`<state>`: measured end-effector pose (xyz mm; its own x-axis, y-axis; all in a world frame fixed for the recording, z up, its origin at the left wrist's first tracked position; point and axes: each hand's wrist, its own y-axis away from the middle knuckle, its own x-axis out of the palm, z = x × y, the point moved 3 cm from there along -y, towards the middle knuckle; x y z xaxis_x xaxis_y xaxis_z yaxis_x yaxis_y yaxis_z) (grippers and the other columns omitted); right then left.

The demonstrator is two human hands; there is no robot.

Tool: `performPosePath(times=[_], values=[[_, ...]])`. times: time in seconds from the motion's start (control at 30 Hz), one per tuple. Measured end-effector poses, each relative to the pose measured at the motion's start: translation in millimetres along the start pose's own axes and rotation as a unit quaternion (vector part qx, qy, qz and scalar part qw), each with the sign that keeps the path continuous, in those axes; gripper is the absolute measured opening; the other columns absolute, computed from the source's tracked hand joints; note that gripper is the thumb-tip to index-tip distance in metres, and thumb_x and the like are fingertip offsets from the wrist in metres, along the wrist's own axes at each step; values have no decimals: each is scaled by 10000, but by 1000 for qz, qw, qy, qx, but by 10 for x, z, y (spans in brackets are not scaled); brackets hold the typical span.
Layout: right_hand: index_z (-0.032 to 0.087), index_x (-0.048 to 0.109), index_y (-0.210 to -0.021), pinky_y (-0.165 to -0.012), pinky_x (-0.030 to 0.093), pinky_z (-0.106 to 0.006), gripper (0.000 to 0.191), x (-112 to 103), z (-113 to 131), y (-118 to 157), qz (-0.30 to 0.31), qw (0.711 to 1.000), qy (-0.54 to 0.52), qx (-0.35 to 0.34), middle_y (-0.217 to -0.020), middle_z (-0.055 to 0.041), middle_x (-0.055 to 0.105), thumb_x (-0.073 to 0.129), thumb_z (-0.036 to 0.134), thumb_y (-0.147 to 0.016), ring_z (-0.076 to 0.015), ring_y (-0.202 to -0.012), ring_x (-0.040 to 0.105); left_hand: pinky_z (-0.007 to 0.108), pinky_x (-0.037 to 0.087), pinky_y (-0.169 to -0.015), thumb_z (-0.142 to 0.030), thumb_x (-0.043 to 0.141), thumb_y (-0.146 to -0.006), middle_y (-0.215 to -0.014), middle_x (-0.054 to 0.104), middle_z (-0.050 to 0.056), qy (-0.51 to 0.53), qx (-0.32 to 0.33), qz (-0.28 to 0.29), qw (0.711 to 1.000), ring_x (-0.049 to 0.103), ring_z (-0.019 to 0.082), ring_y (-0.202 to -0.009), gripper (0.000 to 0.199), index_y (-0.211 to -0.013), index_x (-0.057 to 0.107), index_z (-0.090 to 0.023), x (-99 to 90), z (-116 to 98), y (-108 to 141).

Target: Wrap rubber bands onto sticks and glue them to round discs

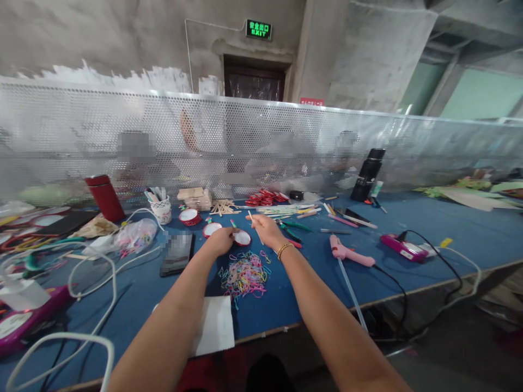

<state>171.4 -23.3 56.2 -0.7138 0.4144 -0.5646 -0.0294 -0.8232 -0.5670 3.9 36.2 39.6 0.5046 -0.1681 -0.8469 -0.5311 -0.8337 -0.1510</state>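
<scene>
My left hand (pixel 224 240) is closed in a pinch at the edge of a small round piece with a white face and red rim (pixel 242 238). A bit of coloured decoration sticks up by my fingertips. In my right hand (pixel 267 231), a thin pale stick (pixel 256 227) is pinched and held slanting, just right of the round piece. Another red-rimmed round piece (pixel 212 229) lies left of my left fingers, and a red-sided one (pixel 189 217) stands behind it. Below both hands spreads a heap of small coloured rubber bands (pixel 245 275).
A phone (pixel 177 254) and white paper (pixel 216 325) lie to the left. On the right are a pink glue gun (pixel 349 253), a purple power strip (pixel 404 247) and a black bottle (pixel 368 175). Pliers (pixel 296 224) lie behind my right hand. A perforated metal screen (pixel 163 120) borders the table.
</scene>
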Motion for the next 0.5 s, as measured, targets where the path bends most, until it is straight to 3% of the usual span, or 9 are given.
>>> performPosePath(times=[0.1,0.27,0.5], values=[[193,634,-1043,-797,451,-263,252,10,-15,5,-21,1000,-18,-7,-959,-41,669,483,255,-851,-148,-860,602,263,404,-932,-107,508,-746,-1124,665,57,-1,10,-3,1000,591,205,-1054,431,-1131,658,-231,-13,-14,10],[186,631,-940,-710,461,-256,187,-3,-83,13,-56,998,-4,16,-832,-22,663,535,289,-818,-142,-739,595,243,413,-915,-77,480,-751,-1145,654,60,-19,39,-35,998,599,192,-1040,475,-1184,623,-207,-25,-31,51],[209,663,-969,-774,448,-258,206,-3,-34,20,-27,999,44,-5,-906,-32,660,511,218,-830,-147,-822,585,231,431,-831,-216,464,-828,-1037,687,71,18,39,-83,996,617,179,-944,351,-1126,644,-176,-96,-130,62]])
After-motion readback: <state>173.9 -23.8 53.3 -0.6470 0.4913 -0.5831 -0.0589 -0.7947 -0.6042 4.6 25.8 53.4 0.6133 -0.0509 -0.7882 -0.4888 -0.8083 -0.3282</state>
